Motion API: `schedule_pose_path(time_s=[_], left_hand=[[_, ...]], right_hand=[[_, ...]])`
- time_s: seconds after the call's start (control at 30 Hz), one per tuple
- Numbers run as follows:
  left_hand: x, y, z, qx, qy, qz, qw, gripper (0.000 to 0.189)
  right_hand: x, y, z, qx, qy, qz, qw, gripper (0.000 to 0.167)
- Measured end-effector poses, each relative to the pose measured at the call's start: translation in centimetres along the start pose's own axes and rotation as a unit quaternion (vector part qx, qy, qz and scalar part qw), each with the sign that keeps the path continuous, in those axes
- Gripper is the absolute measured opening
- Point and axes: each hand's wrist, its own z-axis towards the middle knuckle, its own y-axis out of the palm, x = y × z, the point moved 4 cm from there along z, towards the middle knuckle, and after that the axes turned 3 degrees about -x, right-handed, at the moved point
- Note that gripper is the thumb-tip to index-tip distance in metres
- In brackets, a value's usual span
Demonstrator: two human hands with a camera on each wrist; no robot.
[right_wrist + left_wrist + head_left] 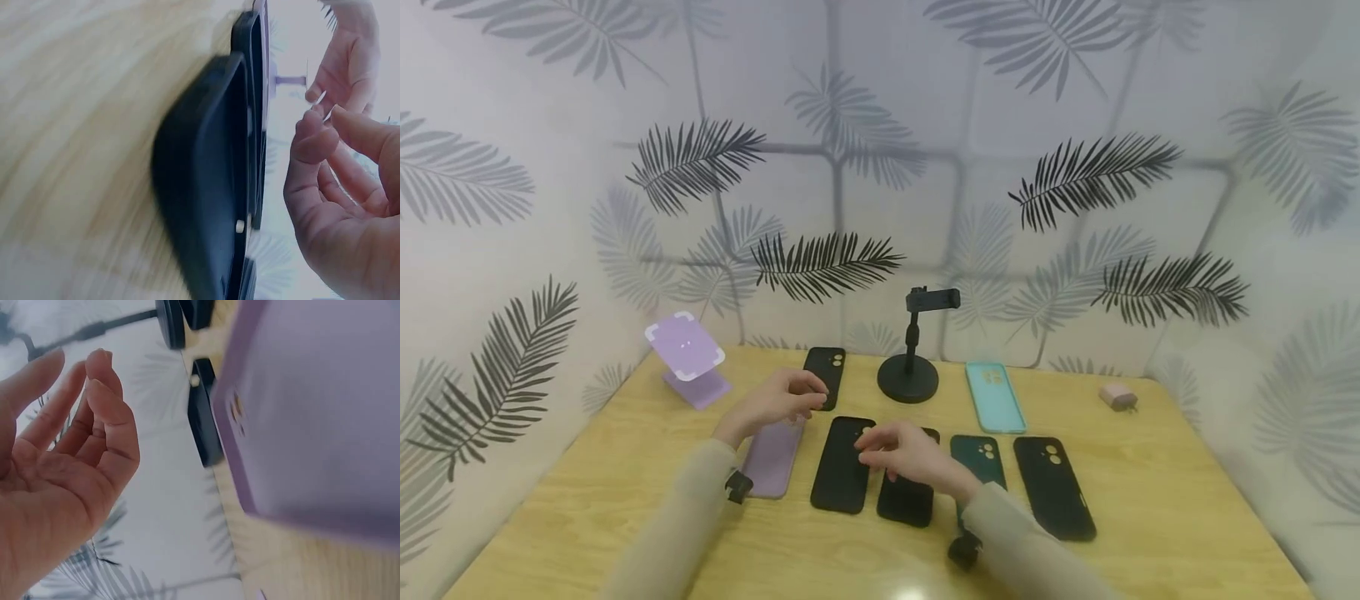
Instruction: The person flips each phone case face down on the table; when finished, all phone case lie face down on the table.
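My left hand (781, 400) hovers over the top end of a lilac phone case (772, 462), near a black phone case (826, 375) at the back. In the left wrist view, that hand's fingers (119, 428) are loosely bent with nothing between them. My right hand (913, 454) is above a black phone case (906, 500), partly covering it, its fingertips by another black case (840, 475). The right wrist view shows its fingers (306, 140) relaxed and holding nothing. A dark green phone case (976, 458) is partly hidden by the right forearm.
Farther right lie a black phone case (1054, 492) and a turquoise case (996, 400). Behind stand a black phone stand (908, 379) and a lilac folding stand (688, 350). A pink charger plug (1117, 397) sits at the right on the wooden table (1180, 500). Patterned wall fabric (880, 200) borders the table.
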Motion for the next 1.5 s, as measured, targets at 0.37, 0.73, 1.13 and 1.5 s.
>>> schedule_pose_path(time_s=[0.37, 0.73, 1.13, 1.5], left_hand=[[-3.5, -3.4, -0.8, 0.008, -0.011, 0.038, 0.9992, 0.025], [-5.8, -5.0, -1.2, -0.003, -0.053, 0.035, 0.998, 0.03], [-6.6, -5.5, -1.4, -0.04, -0.054, 0.062, 0.9958, 0.031], [-7.4, -5.5, -1.1, -0.017, -0.115, 0.076, 0.9904, 0.023]], right_hand=[[-1.9, 4.1, 2.0, -0.078, -0.005, 0.024, 0.9967, 0.02], [-3.2, 6.9, 4.1, -0.104, -0.002, 0.006, 0.9946, 0.017], [-3.4, 8.0, 5.6, -0.113, 0.023, -0.053, 0.992, 0.015], [-3.8, 7.9, 5.8, -0.097, 0.051, -0.073, 0.9913, 0.015]])
